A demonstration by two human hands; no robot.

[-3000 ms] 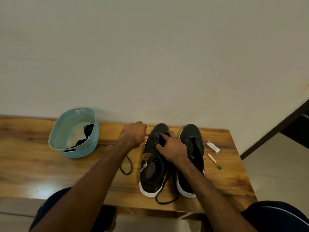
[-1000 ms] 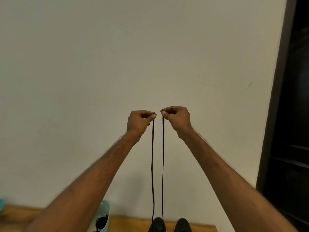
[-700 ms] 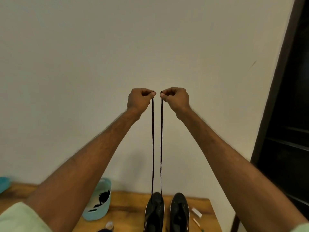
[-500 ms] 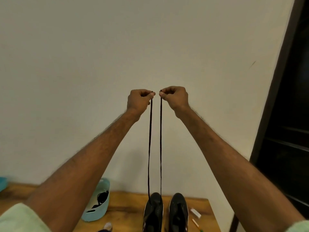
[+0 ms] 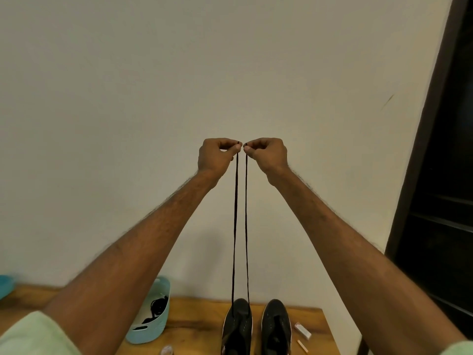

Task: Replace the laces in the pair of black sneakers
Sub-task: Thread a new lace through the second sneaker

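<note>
**Lace pulled up in two taut strands from the laced sneaker**

Lace (image 5: 235, 226): black and thin. Two near-parallel strands run straight up from the toe end of the laced sneaker (image 5: 238, 326). The strands sit close together without touching and show no slack. The two tips end level with each other, high above the laced sneaker.

Laced sneaker: black upper, pale sole edge, toe toward the wall. It stands flat on the wooden surface (image 5: 199, 319). Which eyelets the lace passes through is too small to tell.

Second sneaker (image 5: 276, 326): same black, just right of the laced sneaker and parallel to it.

Hands:
- Left hand (image 5: 217, 156): fingers curled, thumb and forefinger pinching the tip of the left strand.
- Right hand (image 5: 267, 155): mirrors it, pinching the tip of the right strand.
- Both hands are raised directly above the laced sneaker at the same height. The thumbs nearly meet, with a narrow gap between them.

Other items:
- Pale blue basket (image 5: 153, 331) on the surface left of the laced sneaker, with a black lace bundle (image 5: 157, 307) inside.
- Small white box (image 5: 302, 330) and orange stick (image 5: 302, 346), right of the laced sneaker, beyond the second sneaker.
</note>
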